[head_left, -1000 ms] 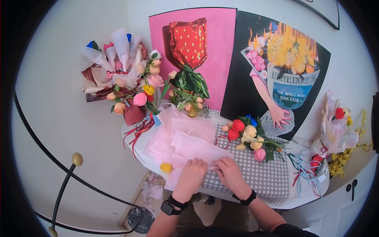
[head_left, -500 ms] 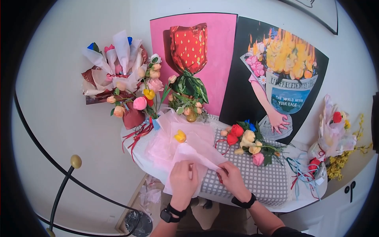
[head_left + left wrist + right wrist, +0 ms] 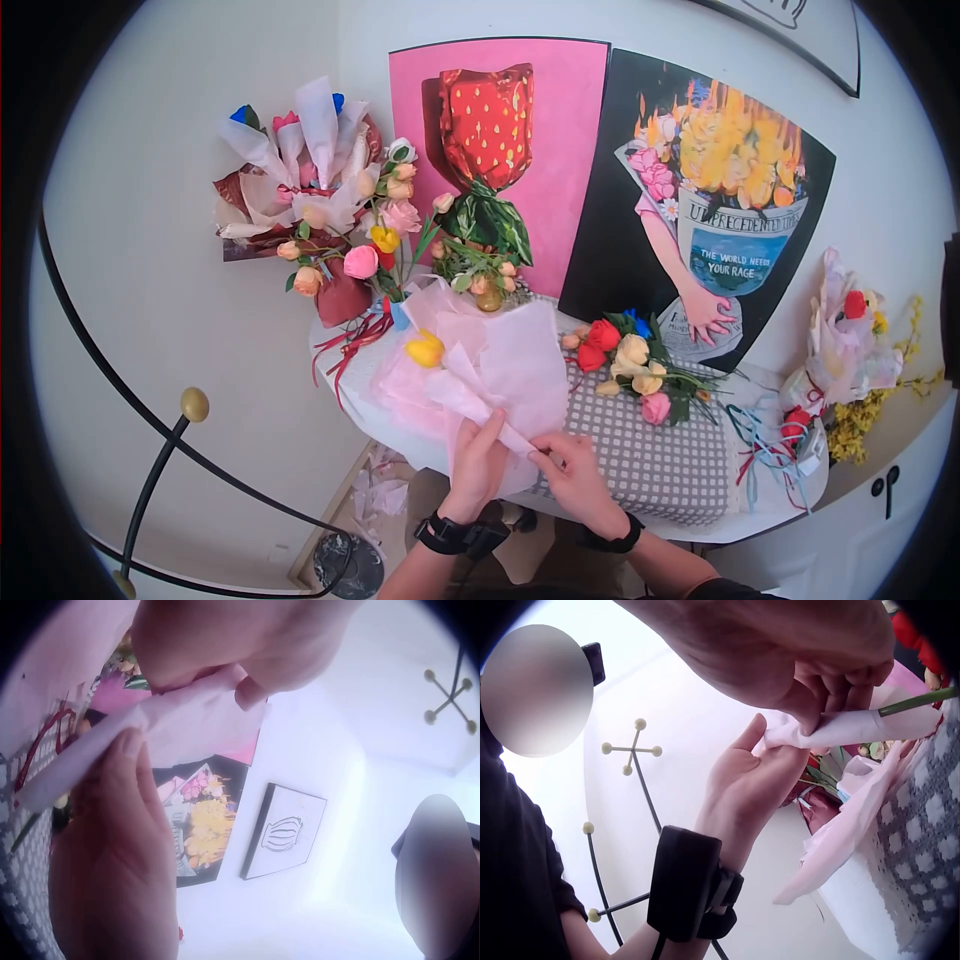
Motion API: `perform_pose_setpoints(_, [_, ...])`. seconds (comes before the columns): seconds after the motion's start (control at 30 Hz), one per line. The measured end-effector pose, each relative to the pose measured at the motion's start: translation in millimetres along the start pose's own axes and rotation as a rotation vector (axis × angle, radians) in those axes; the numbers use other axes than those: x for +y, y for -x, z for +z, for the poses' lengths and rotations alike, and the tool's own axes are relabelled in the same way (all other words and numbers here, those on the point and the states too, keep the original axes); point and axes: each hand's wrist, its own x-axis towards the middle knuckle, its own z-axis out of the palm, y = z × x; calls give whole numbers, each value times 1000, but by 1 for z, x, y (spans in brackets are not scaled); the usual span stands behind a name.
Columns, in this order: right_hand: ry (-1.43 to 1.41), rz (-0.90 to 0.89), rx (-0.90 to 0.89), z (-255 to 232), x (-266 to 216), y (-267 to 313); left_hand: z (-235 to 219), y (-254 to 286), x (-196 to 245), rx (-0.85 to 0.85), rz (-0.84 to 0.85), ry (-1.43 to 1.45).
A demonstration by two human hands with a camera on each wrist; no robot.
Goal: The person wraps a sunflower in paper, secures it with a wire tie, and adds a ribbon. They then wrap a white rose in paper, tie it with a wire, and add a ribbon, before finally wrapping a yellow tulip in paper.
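A yellow tulip [image 3: 424, 349] lies slanted over pink sheets, its stem wrapped in a roll of pink wrapping paper [image 3: 482, 405]. My left hand [image 3: 478, 462] holds the roll from the left, thumb on top and fingers hidden behind it. With thumb and fingertips my right hand [image 3: 575, 478] pinches the lower right end of the roll. A green stem [image 3: 919, 702] sticks out of the paper in the right wrist view. More pink tissue sheets [image 3: 525, 350] lie spread beneath and behind the roll.
Loose flowers [image 3: 635, 360] lie on the grey checked cloth [image 3: 650, 460] at right, near blue and red ribbons [image 3: 765, 430]. A vase of flowers and a wrapped bouquet [image 3: 300, 170] stand at the back left. Two posters lean on the wall. Another bouquet [image 3: 840, 330] is at far right.
The tulip has risen from the front left onto the sheets, then tipped left. My hands have rolled the paper around its stem, and my left thumb has come over the roll.
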Motion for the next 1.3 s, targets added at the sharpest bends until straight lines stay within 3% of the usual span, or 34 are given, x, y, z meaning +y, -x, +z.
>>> perform_pose_setpoints(0.1, [-16, 16, 16, 6, -6, 0, 7, 1, 1, 45, 65, 53])
perform_pose_setpoints(0.17, [17, -80, 142, 7, -18, -1, 10, 0, 4, 75, 104, 78])
perform_pose_setpoints(0.27, [168, -112, 145, 7, -8, 0, 13, -1, 13, 103, 158, 99])
perform_pose_setpoints(0.37, [137, -117, 173, 10, -2, 2, 17, -1, 24, 85, 194, 100])
perform_pose_setpoints(0.47, [-2, -17, 162, 12, -11, 3, 16, 0, 29, 69, 219, 103])
perform_pose_setpoints(0.8, [-104, -127, 128, 12, -14, 1, 5, -2, 44, 71, 337, 112])
perform_pose_setpoints(0.93, [-162, -51, 76, 14, -7, 5, 5, -2, 50, 21, 344, 275])
perform_pose_setpoints(1.07, [-288, -11, 58, 21, 7, 8, -2, -8, 48, 102, 401, 119])
perform_pose_setpoints(1.2, [-190, -66, 115, 17, -4, 12, 3, -14, 43, 227, 517, 9])
perform_pose_setpoints(1.3, [-35, -99, 191, 18, -7, 16, 1, -16, 39, 265, 407, 46])
